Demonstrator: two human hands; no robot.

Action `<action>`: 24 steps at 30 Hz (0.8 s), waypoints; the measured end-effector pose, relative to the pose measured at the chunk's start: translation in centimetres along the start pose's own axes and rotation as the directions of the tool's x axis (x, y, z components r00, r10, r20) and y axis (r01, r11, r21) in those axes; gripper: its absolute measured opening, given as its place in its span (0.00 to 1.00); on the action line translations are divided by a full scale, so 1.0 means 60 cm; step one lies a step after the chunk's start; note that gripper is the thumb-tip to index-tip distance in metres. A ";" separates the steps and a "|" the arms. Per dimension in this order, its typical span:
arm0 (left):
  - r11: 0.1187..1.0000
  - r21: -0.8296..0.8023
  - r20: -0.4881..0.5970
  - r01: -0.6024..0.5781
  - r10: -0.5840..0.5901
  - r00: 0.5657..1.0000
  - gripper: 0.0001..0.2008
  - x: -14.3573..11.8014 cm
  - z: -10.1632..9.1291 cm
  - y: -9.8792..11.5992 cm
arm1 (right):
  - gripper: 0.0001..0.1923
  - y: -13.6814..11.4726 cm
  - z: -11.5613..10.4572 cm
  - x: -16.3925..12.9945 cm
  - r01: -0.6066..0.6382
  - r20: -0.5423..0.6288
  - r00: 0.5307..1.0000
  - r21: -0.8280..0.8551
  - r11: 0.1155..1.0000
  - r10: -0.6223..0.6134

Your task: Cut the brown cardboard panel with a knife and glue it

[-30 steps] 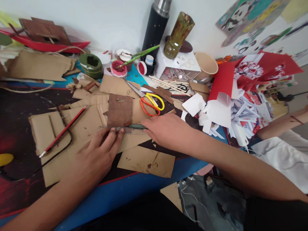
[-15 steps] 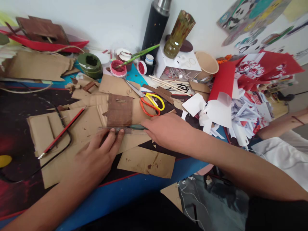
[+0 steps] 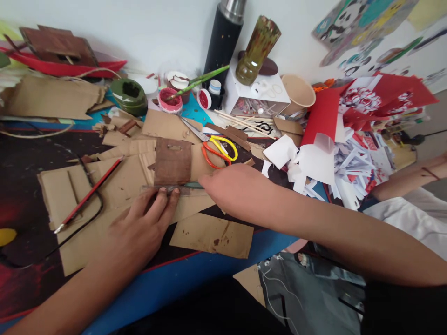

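Observation:
My left hand [image 3: 145,223] presses its bent fingertips down on a clear ruler [image 3: 146,188], holding it along the lower edge of a brown-painted piece of cardboard [image 3: 172,163]. That piece has a small slot near its top and lies over plain cardboard [image 3: 181,208]. Closed in my right hand [image 3: 223,186] is a slim green utility knife [image 3: 193,185], set against the ruler's edge just right of my left fingers. Its tip is too small to make out. Scissors [image 3: 216,149] with yellow and orange handles lie just above my right hand.
A red pencil [image 3: 89,195] and a black cord [image 3: 99,209] cross cardboard at left. Behind stand paint pots [image 3: 170,100], a black thermos [image 3: 223,42], a small white drawer box [image 3: 256,100] and a red model boat [image 3: 70,65]. Another person's arm [image 3: 412,179] rests at far right.
My right hand has slid left along the ruler with the utility knife, closer to my left fingers. My left hand and the ruler stay put; the view shifts slightly.

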State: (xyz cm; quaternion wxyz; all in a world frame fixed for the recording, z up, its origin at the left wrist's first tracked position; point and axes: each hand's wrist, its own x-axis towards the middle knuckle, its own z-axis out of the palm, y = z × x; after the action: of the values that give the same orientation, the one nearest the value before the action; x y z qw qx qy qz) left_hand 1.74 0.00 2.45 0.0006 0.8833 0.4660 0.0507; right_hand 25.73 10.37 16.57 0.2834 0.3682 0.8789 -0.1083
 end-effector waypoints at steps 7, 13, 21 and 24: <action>0.999 -0.038 -0.016 0.001 -0.001 1.000 0.38 -0.001 0.004 0.000 | 0.14 0.000 -0.009 0.007 0.029 0.009 1.000 -0.021 0.999 -0.028; 0.998 0.056 0.010 -0.041 0.041 0.999 0.34 0.000 -0.004 -0.002 | 0.15 -0.008 -0.010 0.014 0.077 -0.015 0.997 -0.028 0.997 -0.078; 0.997 0.069 -0.026 -0.034 0.036 0.999 0.33 0.003 0.005 0.000 | 0.15 -0.013 0.007 0.012 0.062 -0.085 0.994 -0.030 0.998 -0.064; 0.998 0.060 -0.026 -0.027 0.029 0.999 0.33 0.005 0.005 0.001 | 0.14 0.001 0.024 0.008 0.035 -0.099 0.995 0.018 0.999 -0.033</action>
State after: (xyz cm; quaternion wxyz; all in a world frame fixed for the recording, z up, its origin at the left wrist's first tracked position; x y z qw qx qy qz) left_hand 1.98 0.23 2.16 -0.0326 0.8887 0.4548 0.0485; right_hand 26.10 10.14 15.13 0.2342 0.3610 0.8967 -0.1035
